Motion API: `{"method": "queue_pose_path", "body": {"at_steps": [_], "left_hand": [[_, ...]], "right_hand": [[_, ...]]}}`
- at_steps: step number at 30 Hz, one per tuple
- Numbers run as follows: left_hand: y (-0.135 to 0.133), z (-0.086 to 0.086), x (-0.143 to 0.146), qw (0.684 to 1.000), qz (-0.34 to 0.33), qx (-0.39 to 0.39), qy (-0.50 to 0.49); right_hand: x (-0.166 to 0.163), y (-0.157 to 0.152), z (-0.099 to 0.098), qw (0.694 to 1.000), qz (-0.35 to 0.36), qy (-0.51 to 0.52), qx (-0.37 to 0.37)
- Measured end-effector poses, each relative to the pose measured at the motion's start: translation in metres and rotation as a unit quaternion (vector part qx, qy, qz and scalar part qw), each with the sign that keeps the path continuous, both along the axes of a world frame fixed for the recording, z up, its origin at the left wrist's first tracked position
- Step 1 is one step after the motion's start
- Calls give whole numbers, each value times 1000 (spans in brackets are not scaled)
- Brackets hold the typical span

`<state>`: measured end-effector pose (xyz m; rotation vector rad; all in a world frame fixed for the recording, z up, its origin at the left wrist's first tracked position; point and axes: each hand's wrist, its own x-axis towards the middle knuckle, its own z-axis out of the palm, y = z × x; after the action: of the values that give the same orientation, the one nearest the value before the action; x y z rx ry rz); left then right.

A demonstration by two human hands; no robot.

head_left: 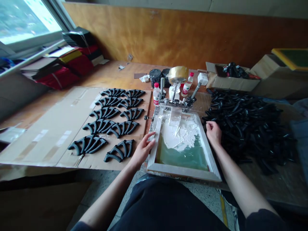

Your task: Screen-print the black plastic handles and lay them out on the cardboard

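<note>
Centrally, at brown wooden table point(101, 75), silver metal frame point(184, 171); left hand point(143, 148) loosely spread at its edge, right hand point(214, 133) curled, contents indiscernible; pale glass window point(29, 19) cropped.

Red and black stacks point(79, 63) beside a window point(29, 19), a cardboard box point(232, 83) before a wooden panel point(154, 37).

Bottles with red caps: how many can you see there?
2. One bottle is left of the yellowish roll, the other bottle to its right, near a white box; both are beyond the frame. Others could be hidden.
</note>
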<state>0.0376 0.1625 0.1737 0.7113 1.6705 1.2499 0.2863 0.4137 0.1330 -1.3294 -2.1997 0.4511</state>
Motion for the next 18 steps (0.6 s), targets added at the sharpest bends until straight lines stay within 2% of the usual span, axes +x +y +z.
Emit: {"method": "queue_pose_path", "body": {"at_steps": [2,5,7,9,11,13,15,18], "left_hand": [[-3,-29,4,999,-1,-37,15],[0,-61,4,994,-11,-79,71],[2,-74,2,991,-26,-93,98],[3,-80,-1,988,-43,-97,114],[3,-83,-3,987,-55,-96,117],[2,-85,-5,988,-55,-95,110],[2,-85,-5,989,-49,-95,102],[2,-84,-3,990,-42,-97,95]], "right_hand": [[-19,4,12,998,12,15,55],[-70,-8,27,985,116,-36,125],[-98,-21,31,973,171,-104,112],[-113,-34,29,962,209,-159,70],[-112,-47,23,953,234,-189,37],[-99,-63,16,939,278,-198,39],[-81,-78,15,911,358,-196,60],[-62,-89,22,863,462,-190,73]]}}
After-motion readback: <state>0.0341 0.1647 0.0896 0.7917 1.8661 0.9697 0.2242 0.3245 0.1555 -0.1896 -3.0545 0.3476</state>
